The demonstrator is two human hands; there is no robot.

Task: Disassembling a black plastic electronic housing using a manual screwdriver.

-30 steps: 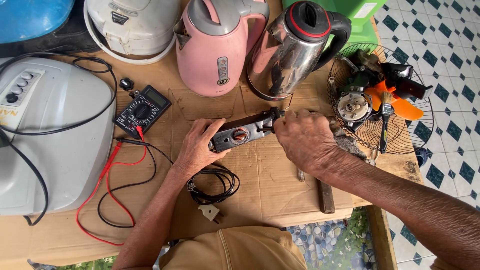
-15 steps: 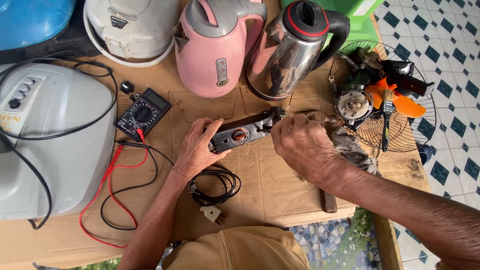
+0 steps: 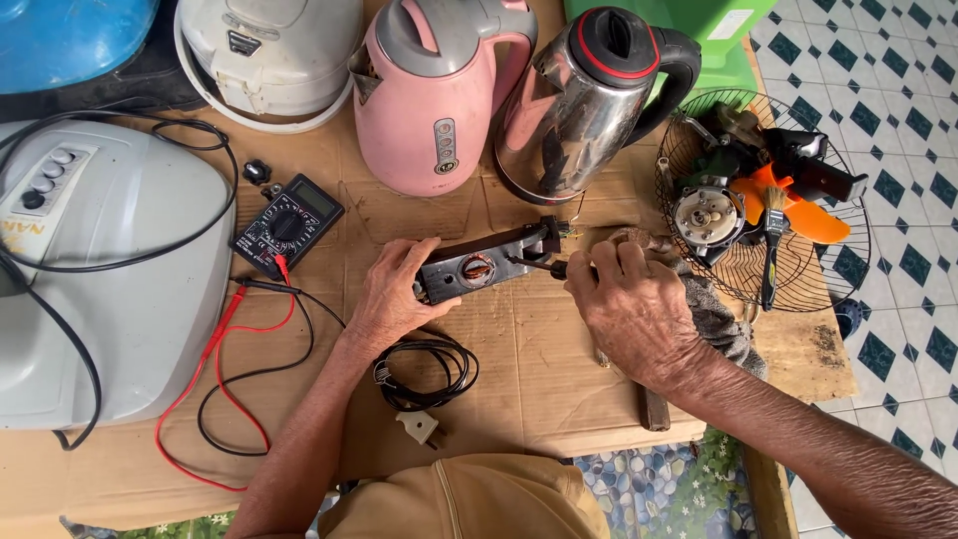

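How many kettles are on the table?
2: a pink kettle at the back middle, and a shiny steel kettle with a black handle right beside it. None seem hidden.

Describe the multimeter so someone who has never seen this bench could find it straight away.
Start at the big pale grey appliance on the left of the cardboard-covered table. Just right of its top edge, in front of the pink kettle, lies the multimeter. It is the only small flat black box with a round dial, and red and black leads trail from it.
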